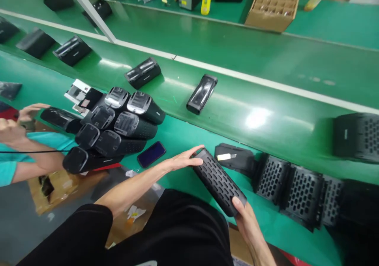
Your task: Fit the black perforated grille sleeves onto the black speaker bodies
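Note:
Between my two hands is a black speaker housing point(219, 181), its slotted grille side facing up, held over the near edge of the green bench. My left hand point(186, 159) grips its upper left end, with the thumb on the grille. At the lower right end my right hand point(244, 212) holds it, thumb on top and the other fingers hidden beneath. Behind it on the bench lies a flat black panel point(237, 157) with a yellow-and-white cutter knife point(226, 156) on it. To the right stand several slotted black grille panels point(303, 189).
Left of me are a phone point(151, 154) and a stack of black housings point(118, 127). A green conveyor point(266, 88) runs across, carrying several black units, one a housing point(202, 94). A co-worker's arms point(26, 139) are at far left. A divided cardboard box point(274, 5) stands at the back.

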The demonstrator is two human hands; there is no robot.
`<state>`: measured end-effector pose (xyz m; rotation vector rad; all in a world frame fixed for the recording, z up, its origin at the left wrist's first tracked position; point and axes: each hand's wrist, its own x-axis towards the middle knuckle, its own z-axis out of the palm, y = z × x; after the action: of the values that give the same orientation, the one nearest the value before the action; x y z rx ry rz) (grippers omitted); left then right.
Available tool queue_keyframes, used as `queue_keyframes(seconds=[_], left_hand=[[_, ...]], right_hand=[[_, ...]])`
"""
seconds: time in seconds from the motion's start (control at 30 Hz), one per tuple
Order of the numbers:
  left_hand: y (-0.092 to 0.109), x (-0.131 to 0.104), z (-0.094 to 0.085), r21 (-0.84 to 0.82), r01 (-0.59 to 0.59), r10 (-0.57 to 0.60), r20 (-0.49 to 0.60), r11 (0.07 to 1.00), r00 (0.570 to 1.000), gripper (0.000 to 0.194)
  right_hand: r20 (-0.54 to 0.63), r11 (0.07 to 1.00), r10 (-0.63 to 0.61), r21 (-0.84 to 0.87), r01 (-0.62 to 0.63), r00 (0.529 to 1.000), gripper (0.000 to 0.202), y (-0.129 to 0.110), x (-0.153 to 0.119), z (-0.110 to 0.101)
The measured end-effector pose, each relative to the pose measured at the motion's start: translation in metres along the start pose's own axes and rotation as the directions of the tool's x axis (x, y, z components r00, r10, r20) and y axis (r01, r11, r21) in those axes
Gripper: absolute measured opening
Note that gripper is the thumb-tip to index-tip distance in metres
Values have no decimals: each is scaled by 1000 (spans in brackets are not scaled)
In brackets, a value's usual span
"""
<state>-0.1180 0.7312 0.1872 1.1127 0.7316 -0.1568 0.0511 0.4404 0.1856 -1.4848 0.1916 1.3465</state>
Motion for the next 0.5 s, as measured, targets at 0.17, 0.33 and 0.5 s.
queue_keyframes(seconds=[0.17, 0.33, 0.5], left_hand=[[35, 48, -7, -81, -264, 261, -52, 961, 964, 97], [83, 128, -21, -90, -346, 338, -93, 934, 936, 89], [127, 163, -39, -187, -375, 403, 141, 908, 904, 97]], right_hand=[[-3, 991, -134, 12, 134, 991, 73, -41, 38, 11], [-46, 963, -267, 18, 268, 963, 78, -102, 84, 30], [-35, 897, -441, -54, 439, 897, 96, -151, 101, 20]])
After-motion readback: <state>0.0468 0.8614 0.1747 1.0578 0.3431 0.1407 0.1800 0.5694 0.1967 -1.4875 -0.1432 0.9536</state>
